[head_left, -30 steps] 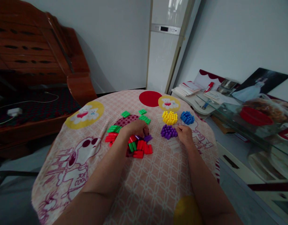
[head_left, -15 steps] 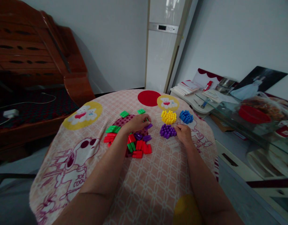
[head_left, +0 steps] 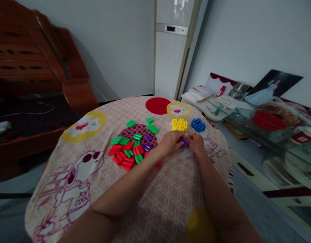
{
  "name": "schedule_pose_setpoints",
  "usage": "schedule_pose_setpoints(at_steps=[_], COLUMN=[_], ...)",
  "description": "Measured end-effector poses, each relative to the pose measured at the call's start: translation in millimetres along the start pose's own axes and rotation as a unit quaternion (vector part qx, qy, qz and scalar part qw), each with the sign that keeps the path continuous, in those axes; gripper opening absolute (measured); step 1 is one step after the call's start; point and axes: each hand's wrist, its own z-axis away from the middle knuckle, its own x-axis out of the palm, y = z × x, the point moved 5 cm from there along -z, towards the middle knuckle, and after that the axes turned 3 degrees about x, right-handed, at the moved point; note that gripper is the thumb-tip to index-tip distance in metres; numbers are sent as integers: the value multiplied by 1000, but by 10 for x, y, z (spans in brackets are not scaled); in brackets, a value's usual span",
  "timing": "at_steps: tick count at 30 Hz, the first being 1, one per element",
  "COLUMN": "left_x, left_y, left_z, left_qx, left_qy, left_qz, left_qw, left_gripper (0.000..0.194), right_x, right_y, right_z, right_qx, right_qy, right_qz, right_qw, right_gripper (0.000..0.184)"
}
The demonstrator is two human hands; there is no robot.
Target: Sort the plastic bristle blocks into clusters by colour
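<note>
My left hand (head_left: 172, 143) is closed at the left side of the purple plastic blocks (head_left: 185, 143), its fingertips against them. Which single piece it pinches is hidden by the fingers. From the other side, my right hand (head_left: 195, 143) curls its fingers against the same purple blocks. Just beyond the hands stands a tight cluster of yellow plastic blocks (head_left: 179, 125), with a cluster of blue blocks (head_left: 198, 125) to its right. Loose red blocks (head_left: 127, 164), green blocks (head_left: 152, 129) and a few purple pieces (head_left: 148, 137) lie left of my left hand.
A patterned cloth (head_left: 168, 189) covers the round table. To the right, a glass shelf (head_left: 236, 125) bears a red bowl (head_left: 268, 120) and papers. A wooden bench (head_left: 77, 91) stands at left, and a tall white air conditioner (head_left: 170, 60) is behind the table.
My left hand has moved right, from the loose pieces to the purple cluster beside my right hand. Green and purple pieces it covered now show. My right hand stays by the purple cluster.
</note>
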Motion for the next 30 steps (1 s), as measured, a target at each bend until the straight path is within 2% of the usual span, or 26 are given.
schedule_pose_setpoints(at_steps=[4,8,11,14,18,20,22,25,28,30], left_x=[198,316,389,458,534,510,404,82,-371,-650], left_y=[113,124,89,58,81,100,99,-6,-327,-619], left_z=[-4,-44,-93,-130,-133,-122,-109,-87,-26,70], left_qx=[49,76,75,64,64,51,31,-4,-89,-173], left_qy=[-14,-46,-70,-71,-64,-53,-36,-8,20,17], left_qz=[-70,-134,-171,-192,-177,-155,-136,-128,-165,-225], left_qw=[996,987,980,977,980,985,990,992,982,959], left_gripper=[18,22,23,21,20,20,20,19,16,18], right_x=[-16,-32,-27,-14,-8,-8,-7,-9,-5,6], right_y=[-27,-57,-56,-30,10,25,34,29,27,36], right_z=[2,-5,-12,-16,-16,-14,-14,-14,-16,-19], right_qx=[1,2,5,11,15,17,19,9,-2,-4], right_qy=[-8,-11,-11,-11,-16,-19,-19,-4,12,14], right_qz=[2,4,4,-3,-18,-24,-24,-10,0,1], right_qw=[1000,1000,1000,1000,1000,999,999,1000,1000,1000], right_gripper=[32,33,32,31,29,29,30,31,34,35])
